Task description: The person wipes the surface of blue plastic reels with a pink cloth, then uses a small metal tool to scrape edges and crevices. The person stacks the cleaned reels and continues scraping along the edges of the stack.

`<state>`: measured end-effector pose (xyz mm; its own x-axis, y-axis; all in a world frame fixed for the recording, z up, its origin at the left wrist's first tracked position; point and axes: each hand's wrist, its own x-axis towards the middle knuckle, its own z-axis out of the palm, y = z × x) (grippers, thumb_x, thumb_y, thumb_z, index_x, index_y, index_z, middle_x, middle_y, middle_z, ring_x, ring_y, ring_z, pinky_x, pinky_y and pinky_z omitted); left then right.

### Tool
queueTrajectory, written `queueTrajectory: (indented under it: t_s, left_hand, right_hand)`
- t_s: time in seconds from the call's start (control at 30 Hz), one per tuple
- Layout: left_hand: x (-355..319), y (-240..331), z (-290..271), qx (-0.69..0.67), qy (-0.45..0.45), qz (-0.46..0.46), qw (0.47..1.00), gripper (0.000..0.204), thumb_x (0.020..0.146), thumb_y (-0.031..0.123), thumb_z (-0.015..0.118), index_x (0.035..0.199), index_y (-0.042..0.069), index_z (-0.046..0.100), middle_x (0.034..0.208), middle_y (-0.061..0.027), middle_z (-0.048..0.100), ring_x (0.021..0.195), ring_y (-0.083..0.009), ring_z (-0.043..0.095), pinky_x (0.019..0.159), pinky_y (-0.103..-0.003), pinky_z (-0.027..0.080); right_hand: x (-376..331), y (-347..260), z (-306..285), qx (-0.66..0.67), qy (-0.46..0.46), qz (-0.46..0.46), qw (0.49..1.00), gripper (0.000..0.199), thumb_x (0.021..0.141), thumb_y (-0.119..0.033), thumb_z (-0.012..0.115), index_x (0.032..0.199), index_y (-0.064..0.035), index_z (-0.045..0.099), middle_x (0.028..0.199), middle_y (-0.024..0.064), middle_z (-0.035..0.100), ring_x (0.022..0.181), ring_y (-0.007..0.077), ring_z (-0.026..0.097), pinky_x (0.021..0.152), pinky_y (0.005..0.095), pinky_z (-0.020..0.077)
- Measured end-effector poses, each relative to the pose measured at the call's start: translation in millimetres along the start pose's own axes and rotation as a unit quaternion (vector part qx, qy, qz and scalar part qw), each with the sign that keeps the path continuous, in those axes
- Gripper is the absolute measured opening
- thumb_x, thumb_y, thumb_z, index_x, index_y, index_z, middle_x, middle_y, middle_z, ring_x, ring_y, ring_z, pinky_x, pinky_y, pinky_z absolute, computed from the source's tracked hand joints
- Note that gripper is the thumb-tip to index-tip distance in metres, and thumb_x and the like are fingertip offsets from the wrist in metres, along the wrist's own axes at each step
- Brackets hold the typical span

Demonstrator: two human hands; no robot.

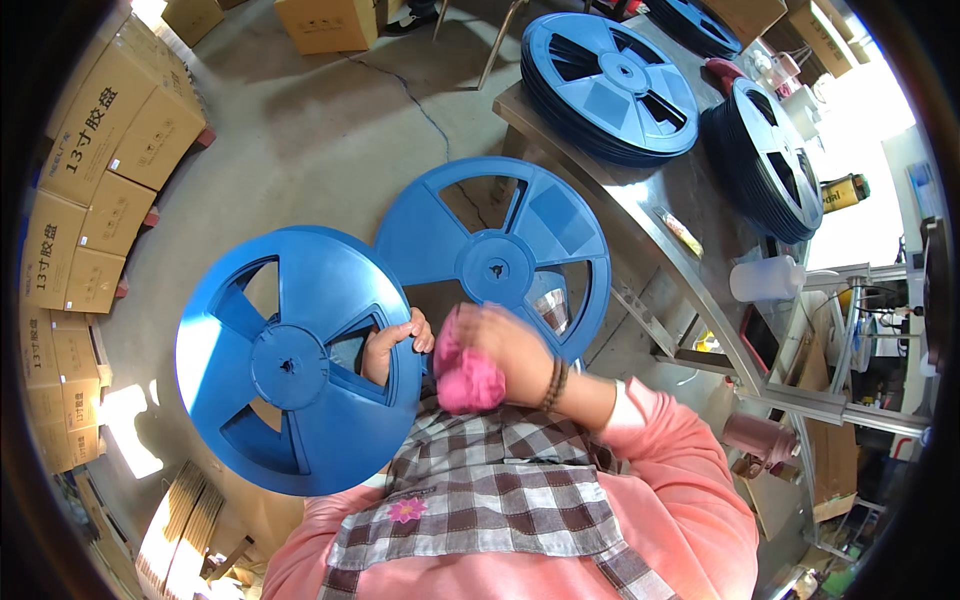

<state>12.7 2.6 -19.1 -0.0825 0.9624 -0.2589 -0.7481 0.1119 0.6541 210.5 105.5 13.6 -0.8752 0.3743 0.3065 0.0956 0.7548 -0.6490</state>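
Crowding table [640, 215]: stacked blue reels [610, 85]

On my left I see brown cardboard boxes [95, 170] stacked in a wall, dark print on their sides. More brown boxes [325, 22] sit on the floor up top. A yellow labelled can [843, 192] stands far right.

Grey concrete floor [330, 130], cardboard boxes [95, 170] stacked along the left, steel bench [640, 200] at right, bright daylight beyond it
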Motion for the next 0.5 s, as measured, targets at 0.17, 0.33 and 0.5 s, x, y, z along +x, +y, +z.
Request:
queueTrajectory:
  t_s: [0.17, 0.33, 0.5]
  left_hand:
    - [-4.2, 1.7, -1.4, 0.018, 0.002, 0.001, 1.000, 0.019, 0.085, 0.025, 0.057, 0.079, 0.008, 0.049, 0.064, -0.0025, 0.048, 0.063, -0.0123, 0.048, 0.069, -0.029, 0.040]
    - [-2.4, 7.5, 5.1, -0.004, 0.007, -0.007, 1.000, 0.013, 0.080, 0.018, 0.057, 0.073, 0.009, 0.050, 0.066, -0.0037, 0.047, 0.064, -0.0138, 0.049, 0.068, -0.031, 0.040]
    - [-2.1, 9.1, 4.5, 0.002, 0.021, 0.001, 1.000, 0.014, 0.080, 0.018, 0.057, 0.072, 0.008, 0.050, 0.065, -0.0036, 0.047, 0.064, -0.0136, 0.048, 0.068, -0.030, 0.039]
  right_hand:
    - [-66.3, 26.1, -35.5, -0.055, 0.005, 0.081, 0.995, 0.025, 0.084, -0.014, 0.060, 0.109, -0.0078, 0.061, 0.116, 0.0098, 0.064, 0.113, 0.0275, 0.058, 0.099, 0.0392, 0.0434]
    - [-54.8, 136.6, -66.9, -0.063, 0.347, 0.315, 0.881, 0.036, 0.085, -0.013, 0.066, 0.119, -0.0043, 0.058, 0.107, 0.0143, 0.069, 0.098, 0.0319, 0.066, 0.084, 0.0354, 0.0524]
    - [24.8, 129.0, -60.6, -0.007, 0.262, 0.224, 0.939, 0.035, 0.082, -0.019, 0.071, 0.114, -0.0075, 0.063, 0.104, 0.0130, 0.070, 0.096, 0.0311, 0.066, 0.083, 0.0334, 0.0518]
